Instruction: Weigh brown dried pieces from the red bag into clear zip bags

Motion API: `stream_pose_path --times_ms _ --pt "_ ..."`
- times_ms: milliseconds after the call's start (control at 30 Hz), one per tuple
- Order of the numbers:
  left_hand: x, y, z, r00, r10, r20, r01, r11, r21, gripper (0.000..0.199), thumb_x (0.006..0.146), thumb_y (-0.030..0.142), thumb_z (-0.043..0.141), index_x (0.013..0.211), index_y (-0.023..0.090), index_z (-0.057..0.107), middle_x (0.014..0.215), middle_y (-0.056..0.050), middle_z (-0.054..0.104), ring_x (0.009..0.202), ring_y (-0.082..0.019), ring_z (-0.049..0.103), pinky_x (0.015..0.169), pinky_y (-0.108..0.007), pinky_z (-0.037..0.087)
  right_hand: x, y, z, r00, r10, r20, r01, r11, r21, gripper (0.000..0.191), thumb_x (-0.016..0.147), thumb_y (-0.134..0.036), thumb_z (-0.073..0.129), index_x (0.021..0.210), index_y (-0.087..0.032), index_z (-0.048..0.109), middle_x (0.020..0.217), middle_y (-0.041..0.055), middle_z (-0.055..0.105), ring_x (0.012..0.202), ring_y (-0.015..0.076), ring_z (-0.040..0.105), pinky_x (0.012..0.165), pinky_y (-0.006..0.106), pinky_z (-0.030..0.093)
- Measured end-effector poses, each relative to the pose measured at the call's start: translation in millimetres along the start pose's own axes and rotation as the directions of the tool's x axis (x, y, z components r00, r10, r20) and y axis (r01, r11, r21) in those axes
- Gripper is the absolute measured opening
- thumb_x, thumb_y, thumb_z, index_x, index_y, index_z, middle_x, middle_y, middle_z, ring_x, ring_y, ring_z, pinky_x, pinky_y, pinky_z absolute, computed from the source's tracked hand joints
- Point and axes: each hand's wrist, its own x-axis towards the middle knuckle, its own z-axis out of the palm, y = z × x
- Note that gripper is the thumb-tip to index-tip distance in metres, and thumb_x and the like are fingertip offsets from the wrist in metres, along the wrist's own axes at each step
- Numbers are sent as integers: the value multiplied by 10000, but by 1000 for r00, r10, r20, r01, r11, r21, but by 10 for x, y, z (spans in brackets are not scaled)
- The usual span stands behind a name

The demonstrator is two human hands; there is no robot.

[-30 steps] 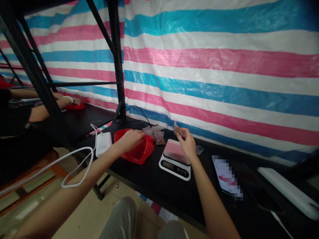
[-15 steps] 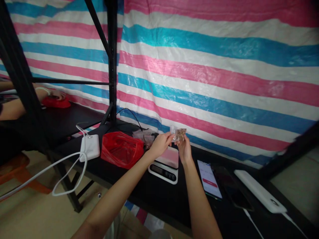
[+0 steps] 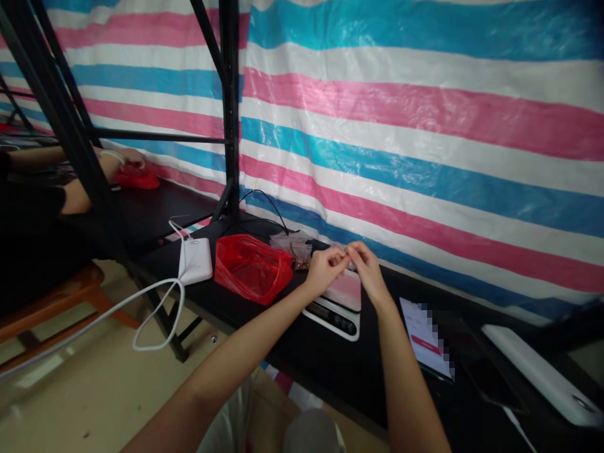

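Note:
My left hand [image 3: 324,270] and my right hand [image 3: 369,269] meet above a small white kitchen scale [image 3: 343,297]. Fingers of both are pinched together at the top of a small clear plastic bag [image 3: 352,265], which they mostly cover; its contents are hard to see now. The scale has a shiny plate and a dark display strip in front. Left of my hands lie several small clear bags [image 3: 301,251] with brownish bits inside, beside an open red plastic bag [image 3: 231,277].
A white power adapter [image 3: 197,261] with a looping white cable stands at the table's left. On the right lie a lit phone [image 3: 422,333], a dark phone [image 3: 491,371] and a long white power bank [image 3: 538,371]. Beyond the black frame [image 3: 230,113], another person's hand [image 3: 134,157] touches a red bag.
The view has shifted, so things sit further right and lower at the right. My hands have come together, fingertips meeting, and the small bag has dropped mostly behind them.

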Motion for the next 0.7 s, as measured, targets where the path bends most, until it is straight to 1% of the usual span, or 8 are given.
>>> stream_pose_path --times_ms 33,100,167,267,367,500,600,700 --pt "-25 -4 5 1000 19 -13 -17 994 104 250 793 350 535 671 137 584 524 16 548 486 -76 479 514 -189 376 -6 -29 3 996 -3 87 3 1000 -3 265 773 -459 525 711 -203 492 677 -29 500 639 120 493 633 236 418" --pt "-58 -7 2 999 46 -20 -40 965 261 237 788 307 539 630 139 593 544 7 567 521 -88 484 549 -199 367 -14 -49 -3 986 9 168 -12 1000 15 270 749 -461 566 722 -205 485 675 -36 500 617 115 495 594 229 419" --pt "-64 0 -14 999 51 1 -48 947 317 254 810 310 516 644 146 615 570 3 590 543 -96 500 569 -203 363 -15 -27 -36 978 41 203 -53 997 53 280 749 -470 570 719 -202 494 652 -38 507 589 112 504 559 226 420" --pt "-45 14 -45 996 27 88 -54 944 324 278 844 347 482 712 169 651 628 4 627 589 -107 537 613 -202 373 -7 45 -125 963 97 253 -125 988 95 321 729 -498 591 666 -192 519 606 -33 532 553 110 520 545 231 437" --pt "-29 -5 -64 986 8 169 -66 937 343 268 852 356 473 770 192 668 675 11 650 647 -121 570 658 -206 383 -2 110 -193 952 163 258 -193 977 96 363 674 -534 633 646 -181 554 611 -16 575 572 124 558 581 256 480" --pt "-33 -92 -69 985 16 174 -82 922 379 268 873 318 434 811 209 671 722 9 664 720 -137 595 699 -213 387 -15 135 -181 949 241 205 -261 962 79 364 638 -529 668 658 -175 585 625 0 612 603 145 597 595 281 520" --pt "-40 -153 -66 984 23 175 -91 915 393 285 881 305 414 777 205 660 750 6 669 741 -141 601 695 -213 385 -26 132 -148 951 253 180 -271 959 83 358 581 -500 722 613 -171 584 603 10 635 589 153 610 587 287 531" --pt "-34 -183 -66 980 32 196 -105 921 376 286 888 320 400 807 207 650 744 14 665 732 -139 598 674 -211 378 -31 154 -143 947 267 180 -293 947 132 365 563 -498 733 582 -168 580 582 14 646 564 155 621 594 302 540"
